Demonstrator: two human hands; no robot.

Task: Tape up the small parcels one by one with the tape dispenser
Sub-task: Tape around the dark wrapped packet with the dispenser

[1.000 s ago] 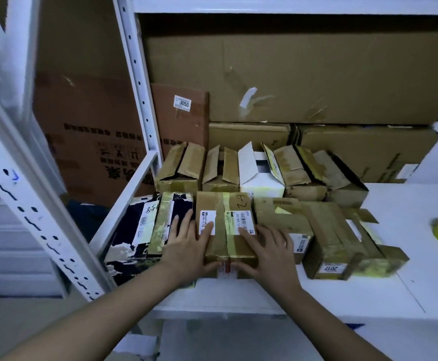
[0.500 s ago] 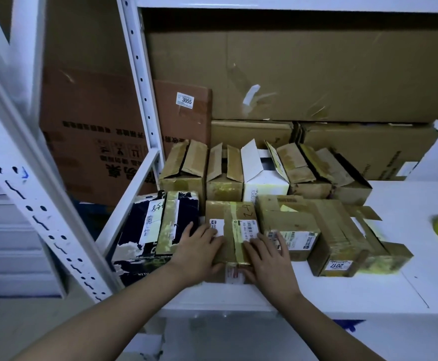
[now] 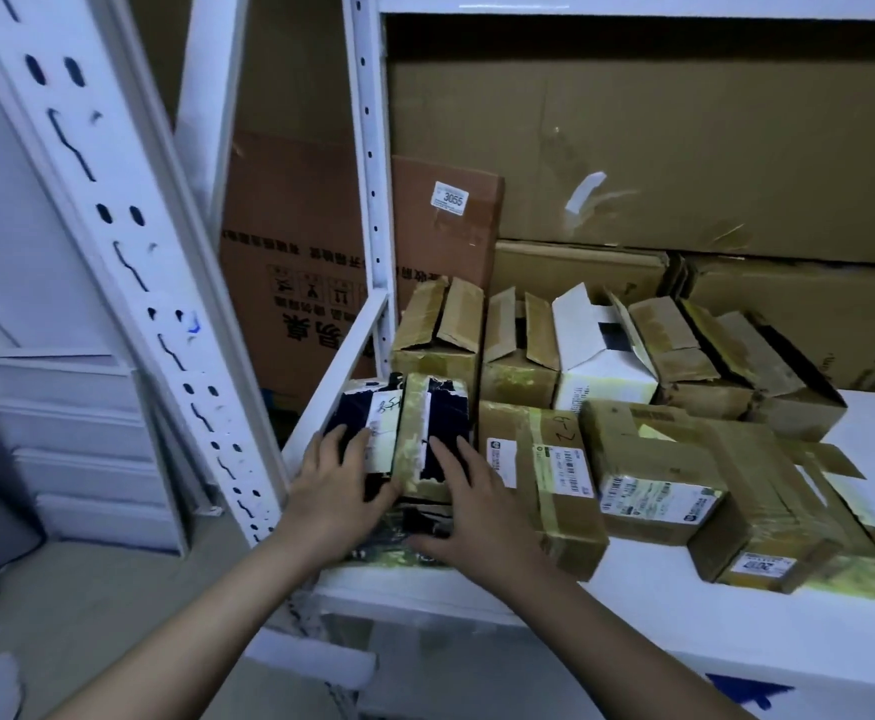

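Head view: I've moved both hands off the brown parcel [image 3: 539,475] onto the dark parcel [image 3: 409,433] just left of it; left hand [image 3: 331,485] and right hand [image 3: 469,504] lie flat, fingers straight, gripping nothing. Dispenser unseen; taping must wait.

Two bare forearms showing with no sleeves, left hand [image 3: 332,491] and right hand [image 3: 469,504] wearing no gloves, rings or watch, short plain nails showing at the fingertips, wrists behind the fingers uncovered
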